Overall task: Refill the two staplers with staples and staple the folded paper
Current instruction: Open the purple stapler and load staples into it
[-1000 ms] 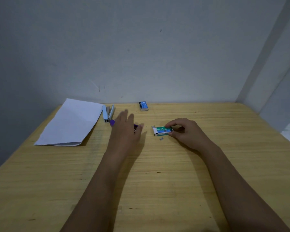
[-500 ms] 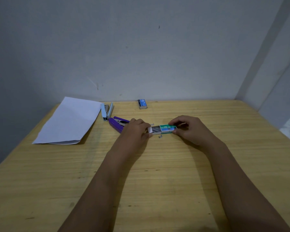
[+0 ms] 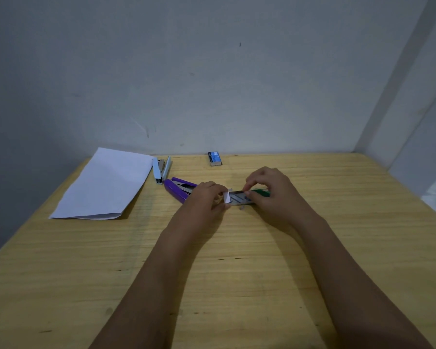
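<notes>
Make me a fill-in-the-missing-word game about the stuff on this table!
The stapler nearest the left hand is coloured ____.
The folded paper lies to the ____ of the pale blue stapler.
The small box by the wall is coloured ____.
The right hand helps hold a staple box whose tray is slid ____.
Missing words: purple, left, blue, out.

Open staple box (image 3: 239,199): left hand (image 3: 207,197) pinches flap end, right hand (image 3: 269,195) grips sleeve end; purple stapler (image 3: 174,192) alongside.

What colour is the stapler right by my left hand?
The open plastic stapler is purple; head view.
</notes>
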A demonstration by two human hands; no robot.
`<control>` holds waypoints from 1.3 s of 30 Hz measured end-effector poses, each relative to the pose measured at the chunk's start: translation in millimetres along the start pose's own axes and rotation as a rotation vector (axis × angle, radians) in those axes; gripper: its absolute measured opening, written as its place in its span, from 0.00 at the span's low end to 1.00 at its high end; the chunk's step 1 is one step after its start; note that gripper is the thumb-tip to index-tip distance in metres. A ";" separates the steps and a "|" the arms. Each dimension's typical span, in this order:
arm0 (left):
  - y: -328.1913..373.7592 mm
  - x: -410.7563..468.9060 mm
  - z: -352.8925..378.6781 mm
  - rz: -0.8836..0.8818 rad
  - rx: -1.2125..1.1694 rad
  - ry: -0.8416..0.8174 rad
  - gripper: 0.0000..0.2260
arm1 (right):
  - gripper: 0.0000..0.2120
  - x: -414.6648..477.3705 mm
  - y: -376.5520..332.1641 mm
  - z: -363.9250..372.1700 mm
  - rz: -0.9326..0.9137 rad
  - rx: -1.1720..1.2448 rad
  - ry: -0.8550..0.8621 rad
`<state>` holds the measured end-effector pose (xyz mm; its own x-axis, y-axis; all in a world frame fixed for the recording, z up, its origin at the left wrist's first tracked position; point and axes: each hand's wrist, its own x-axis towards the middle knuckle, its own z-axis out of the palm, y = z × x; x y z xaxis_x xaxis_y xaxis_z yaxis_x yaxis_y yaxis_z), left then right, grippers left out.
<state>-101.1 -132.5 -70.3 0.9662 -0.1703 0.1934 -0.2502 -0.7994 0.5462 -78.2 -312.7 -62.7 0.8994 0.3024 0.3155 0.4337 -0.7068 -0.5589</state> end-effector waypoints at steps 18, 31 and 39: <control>0.2 -7.5 -10.6 -0.086 -0.443 0.049 0.10 | 0.06 1.9 -11.5 14.8 -0.024 -0.115 -0.083; -0.1 -6.3 -12.0 -0.101 -0.482 0.029 0.09 | 0.06 9.7 -18.2 12.7 -0.013 0.046 -0.123; -0.3 -5.1 -11.7 -0.116 -0.457 0.014 0.10 | 0.03 12.2 -18.6 11.2 0.014 0.009 -0.150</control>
<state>-106.7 -124.6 -61.9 0.9893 -0.0845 0.1187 -0.1447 -0.4766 0.8671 -74.7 -288.7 -57.0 0.9032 0.3852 0.1893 0.4205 -0.7060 -0.5699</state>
